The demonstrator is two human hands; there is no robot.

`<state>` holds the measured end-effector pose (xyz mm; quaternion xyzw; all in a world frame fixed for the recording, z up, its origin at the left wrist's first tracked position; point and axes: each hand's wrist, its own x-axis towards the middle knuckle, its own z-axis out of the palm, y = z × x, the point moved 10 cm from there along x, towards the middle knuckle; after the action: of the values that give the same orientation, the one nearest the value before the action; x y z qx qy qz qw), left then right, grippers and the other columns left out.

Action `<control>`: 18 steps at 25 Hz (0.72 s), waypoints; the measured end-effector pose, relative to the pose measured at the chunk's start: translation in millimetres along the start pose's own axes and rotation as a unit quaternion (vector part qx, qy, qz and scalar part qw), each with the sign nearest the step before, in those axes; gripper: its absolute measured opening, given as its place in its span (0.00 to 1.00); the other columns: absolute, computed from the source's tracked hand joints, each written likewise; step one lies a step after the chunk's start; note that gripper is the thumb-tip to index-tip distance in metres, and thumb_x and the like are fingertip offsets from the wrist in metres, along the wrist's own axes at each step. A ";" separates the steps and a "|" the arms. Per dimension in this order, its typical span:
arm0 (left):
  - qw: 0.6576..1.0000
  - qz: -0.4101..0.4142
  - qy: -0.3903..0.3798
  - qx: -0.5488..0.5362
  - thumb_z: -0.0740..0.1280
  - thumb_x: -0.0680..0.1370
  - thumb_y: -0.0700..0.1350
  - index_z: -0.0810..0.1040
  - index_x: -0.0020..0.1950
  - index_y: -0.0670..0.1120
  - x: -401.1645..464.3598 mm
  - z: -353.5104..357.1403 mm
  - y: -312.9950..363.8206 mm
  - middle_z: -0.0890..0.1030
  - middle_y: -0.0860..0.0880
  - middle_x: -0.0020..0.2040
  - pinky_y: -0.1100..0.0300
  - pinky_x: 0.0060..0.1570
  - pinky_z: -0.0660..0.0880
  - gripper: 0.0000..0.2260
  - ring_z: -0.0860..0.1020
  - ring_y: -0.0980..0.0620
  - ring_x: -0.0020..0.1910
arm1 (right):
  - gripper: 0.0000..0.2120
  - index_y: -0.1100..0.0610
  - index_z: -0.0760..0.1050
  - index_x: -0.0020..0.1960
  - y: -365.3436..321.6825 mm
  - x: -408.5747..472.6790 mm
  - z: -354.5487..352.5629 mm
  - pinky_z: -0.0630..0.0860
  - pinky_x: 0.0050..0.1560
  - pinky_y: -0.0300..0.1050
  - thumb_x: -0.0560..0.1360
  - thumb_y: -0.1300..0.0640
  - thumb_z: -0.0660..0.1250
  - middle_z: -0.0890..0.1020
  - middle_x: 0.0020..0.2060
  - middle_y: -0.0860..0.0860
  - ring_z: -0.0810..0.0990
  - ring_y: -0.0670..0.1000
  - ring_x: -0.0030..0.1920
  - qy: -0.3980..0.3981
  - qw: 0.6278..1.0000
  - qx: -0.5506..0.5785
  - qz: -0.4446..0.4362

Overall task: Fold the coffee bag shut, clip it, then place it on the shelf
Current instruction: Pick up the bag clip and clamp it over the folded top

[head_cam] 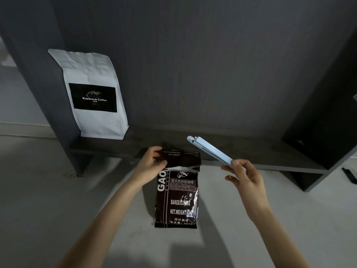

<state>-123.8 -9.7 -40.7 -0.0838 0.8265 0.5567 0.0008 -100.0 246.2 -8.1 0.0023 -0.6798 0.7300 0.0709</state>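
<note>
Two hands busy: left hand (152, 161) fingers pinch folded top of dark coffee bag (177, 198); right hand (244, 176) fingers clamp pale-blue sealing clip (209, 150), at 2 o'clock from bag.

A white coffee bag (94, 93) stands upright at the left end of the lowest board, against the dark grey side panel (36, 78). It has a black label (93, 97) with the words "Kepiluwak Coffee 1896". Its top edge is flat and a little wrinkled. Behind it is the dark grey back wall (202, 64) of the unit. The floor (38, 190) is light grey. At the far right a small black object (349, 175) lies on the floor; what it is I cannot tell.
</note>
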 end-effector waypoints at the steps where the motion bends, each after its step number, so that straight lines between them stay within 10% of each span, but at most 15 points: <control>1: 0.999 -0.010 -0.009 -0.034 0.63 0.74 0.37 0.64 0.66 0.42 -3.0 3.5 -2.1 0.74 0.46 0.57 0.60 0.54 0.66 0.21 0.72 0.52 0.52 | 0.08 0.54 0.73 0.39 -0.3 -1.1 -0.9 0.78 0.34 0.34 0.75 0.58 0.60 0.80 0.41 0.52 0.82 0.44 0.42 0.001 1.000 -0.001 0.000; 18: 0.976 0.048 -0.015 -0.211 0.64 0.74 0.37 0.73 0.49 0.52 -55.4 15.5 -7.6 0.79 0.54 0.49 0.71 0.44 0.74 0.11 0.78 0.59 0.48 | 0.06 0.53 0.73 0.39 7.2 -26.3 4.8 0.78 0.41 0.41 0.74 0.60 0.62 0.78 0.37 0.53 0.75 0.54 0.38 0.003 0.994 -0.107 -0.018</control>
<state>-69.5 9.4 -48.4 -0.0334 0.6935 0.7191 -0.0310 -75.1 238.4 -17.5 0.0045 -0.7534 0.6519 0.0857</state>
